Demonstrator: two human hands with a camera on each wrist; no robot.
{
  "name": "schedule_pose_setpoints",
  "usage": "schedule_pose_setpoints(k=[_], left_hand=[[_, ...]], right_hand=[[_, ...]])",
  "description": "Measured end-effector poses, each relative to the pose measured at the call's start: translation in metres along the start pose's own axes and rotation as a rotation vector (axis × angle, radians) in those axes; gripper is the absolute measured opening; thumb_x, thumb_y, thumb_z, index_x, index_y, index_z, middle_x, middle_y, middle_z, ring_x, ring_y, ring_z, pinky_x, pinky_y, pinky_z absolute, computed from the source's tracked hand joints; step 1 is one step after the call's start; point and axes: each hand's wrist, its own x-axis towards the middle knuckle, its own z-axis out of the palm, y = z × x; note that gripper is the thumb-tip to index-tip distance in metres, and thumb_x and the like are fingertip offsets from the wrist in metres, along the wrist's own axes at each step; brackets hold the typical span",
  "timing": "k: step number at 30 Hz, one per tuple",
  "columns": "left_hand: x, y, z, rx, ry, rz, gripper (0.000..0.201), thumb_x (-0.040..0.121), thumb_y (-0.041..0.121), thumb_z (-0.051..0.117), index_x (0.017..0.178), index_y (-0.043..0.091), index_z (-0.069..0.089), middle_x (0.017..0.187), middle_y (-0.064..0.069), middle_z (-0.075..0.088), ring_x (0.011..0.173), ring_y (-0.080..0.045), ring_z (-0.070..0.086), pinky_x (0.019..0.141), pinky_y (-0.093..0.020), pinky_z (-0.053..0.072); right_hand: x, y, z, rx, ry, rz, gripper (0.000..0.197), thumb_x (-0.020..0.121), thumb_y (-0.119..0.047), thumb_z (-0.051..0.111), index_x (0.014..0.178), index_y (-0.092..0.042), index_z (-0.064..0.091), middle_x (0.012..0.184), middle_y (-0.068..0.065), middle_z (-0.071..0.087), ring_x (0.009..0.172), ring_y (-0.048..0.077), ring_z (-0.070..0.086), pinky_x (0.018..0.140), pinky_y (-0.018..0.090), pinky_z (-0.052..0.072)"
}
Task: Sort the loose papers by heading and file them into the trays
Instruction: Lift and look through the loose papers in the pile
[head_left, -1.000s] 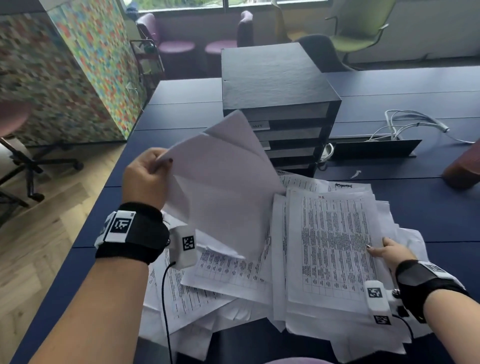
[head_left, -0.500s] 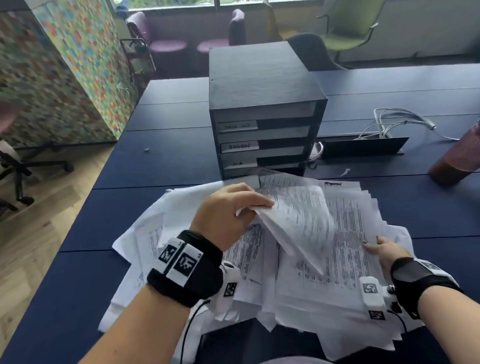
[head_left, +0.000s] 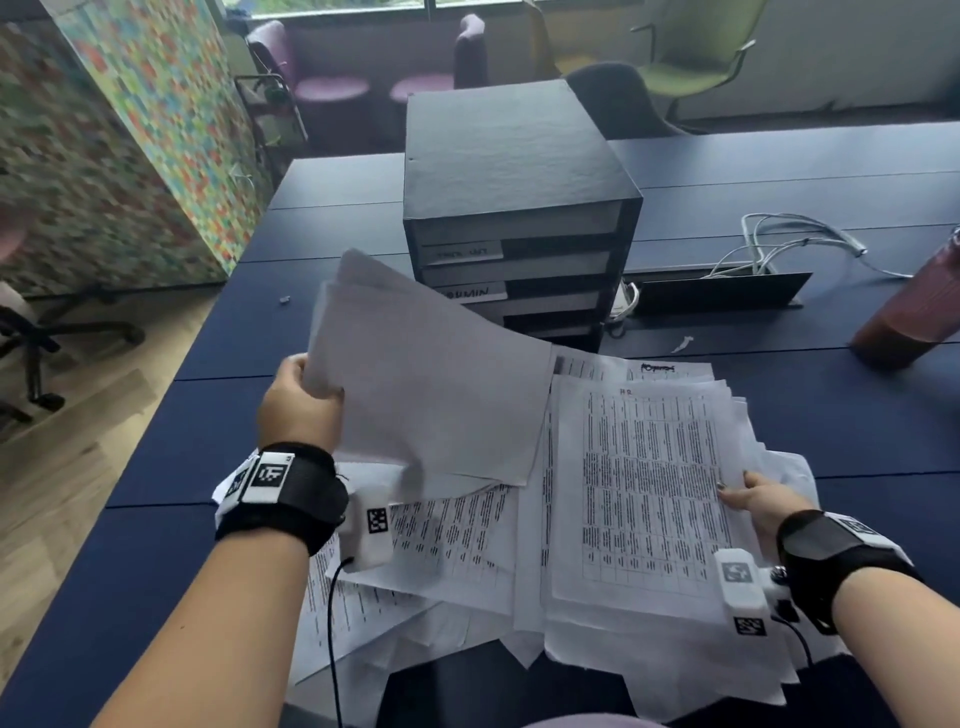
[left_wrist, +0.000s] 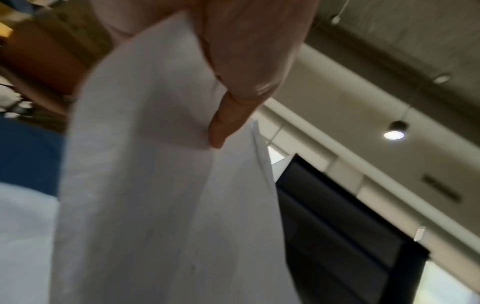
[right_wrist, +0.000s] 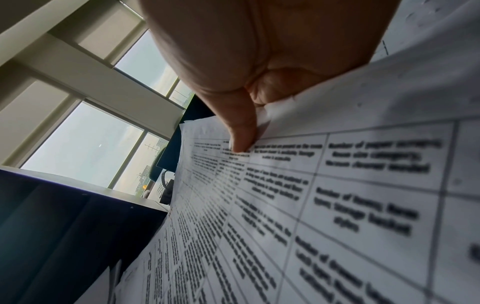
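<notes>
A messy pile of printed papers (head_left: 457, 540) covers the near part of the dark blue table (head_left: 218, 343). My left hand (head_left: 298, 400) pinches a few sheets (head_left: 431, 384) by their left edge and holds them raised, blank backs toward me; in the left wrist view the thumb (left_wrist: 226, 123) presses on those sheets (left_wrist: 161, 185). My right hand (head_left: 753, 499) pinches the right edge of the top sheet headed "HR" (head_left: 649, 493), thumb on top; the right wrist view shows that thumb (right_wrist: 239, 131) on the printed table sheet (right_wrist: 324, 205). A black tray stack (head_left: 514, 218) with labelled trays stands behind the pile.
A black cable tray (head_left: 722, 291) with white cables (head_left: 789, 244) lies right of the trays. A brown bottle (head_left: 914, 312) stands at the far right. Chairs (head_left: 691, 57) line the window; a colourful partition (head_left: 130, 130) stands left, beyond the table edge.
My left hand went down onto the pile, took hold of more sheets, and has lifted them up to the left again. The right hand has stayed on the pile's right edge.
</notes>
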Motion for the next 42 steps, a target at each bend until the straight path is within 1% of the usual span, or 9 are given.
schedule_pose_setpoints(k=[7,18,19,22,24,28,32,39,42], left_hand=[[-0.025,-0.026,0.041,0.341,-0.019,0.122,0.086,0.082,0.022,0.064,0.151,0.024,0.013,0.151,-0.009,0.026,0.139,-0.029,0.025,0.115,-0.044,0.022],[-0.076,-0.019,0.111,0.542,-0.796,0.475,0.081,0.084,0.032,0.057,0.15,0.037,0.01,0.159,0.007,0.006,0.147,-0.016,0.004,0.12,-0.038,0.008],[-0.077,-0.019,0.113,0.546,-0.812,0.478,0.081,0.084,0.034,0.056,0.149,0.038,0.01,0.159,0.007,0.006,0.147,-0.017,0.003,0.12,-0.039,0.007],[-0.08,-0.017,0.118,0.559,-0.79,0.487,0.076,0.085,0.036,0.051,0.149,0.041,0.01,0.159,0.005,0.011,0.147,-0.017,0.009,0.119,-0.039,0.01],[-0.08,-0.014,0.119,0.569,-0.742,0.497,0.07,0.088,0.031,0.047,0.148,0.041,0.013,0.158,0.003,0.018,0.145,-0.018,0.016,0.118,-0.038,0.015],[-0.081,-0.006,0.115,0.472,-0.627,0.534,0.053,0.093,0.018,0.043,0.142,0.04,0.038,0.147,0.003,0.04,0.13,-0.022,0.042,0.108,-0.03,0.033],[-0.07,0.016,0.097,0.244,-0.417,0.506,0.031,0.095,0.015,0.049,0.12,0.026,0.062,0.116,0.001,0.067,0.093,-0.024,0.065,0.086,-0.034,0.053],[-0.058,0.094,0.024,-0.086,-0.243,0.669,0.017,0.092,0.019,0.057,0.102,0.024,0.07,0.087,0.01,0.068,0.071,-0.004,0.056,0.064,-0.002,0.04],[-0.062,0.127,-0.011,-0.261,-0.181,0.663,0.018,0.09,0.02,0.059,0.091,0.037,0.065,0.074,0.025,0.062,0.067,0.009,0.053,0.062,-0.006,0.039]], right_hand=[[-0.004,-0.007,0.002,-0.017,0.002,0.033,0.019,0.085,0.0,0.061,0.09,-0.018,0.057,0.095,0.011,0.063,0.097,0.031,0.059,0.099,0.048,0.044],[-0.015,-0.014,0.005,0.152,-0.022,0.06,0.013,0.084,-0.005,0.063,0.089,-0.014,0.056,0.096,0.014,0.059,0.097,0.03,0.055,0.102,0.051,0.042],[-0.01,-0.009,0.004,0.153,-0.017,0.058,0.018,0.079,-0.013,0.071,0.091,-0.011,0.057,0.101,0.015,0.06,0.101,0.03,0.055,0.103,0.051,0.041],[0.067,0.056,-0.014,0.153,-0.057,-0.003,0.126,0.029,-0.057,0.089,0.134,-0.005,0.043,0.138,0.014,0.049,0.126,0.031,0.047,0.109,0.05,0.034],[0.092,0.075,-0.017,0.201,-0.067,-0.011,0.143,0.02,-0.056,0.089,0.142,-0.007,0.033,0.143,0.015,0.044,0.131,0.031,0.042,0.111,0.049,0.031],[-0.008,-0.001,0.004,0.253,-0.061,0.024,0.075,0.075,-0.009,0.071,0.139,0.004,0.035,0.135,0.019,0.049,0.126,0.034,0.046,0.11,0.046,0.031],[-0.016,-0.003,0.005,0.213,-0.025,-0.002,0.022,0.087,0.012,0.051,0.107,0.008,0.056,0.107,0.027,0.061,0.103,0.041,0.058,0.098,0.055,0.042],[-0.012,0.005,0.006,0.248,-0.014,-0.075,0.023,0.087,0.009,0.054,0.108,-0.001,0.055,0.099,0.023,0.063,0.093,0.037,0.058,0.093,0.055,0.046],[-0.011,0.008,0.004,0.288,-0.02,-0.084,0.021,0.087,0.01,0.052,0.102,-0.005,0.057,0.082,0.014,0.065,0.077,0.029,0.059,0.071,0.04,0.055]])
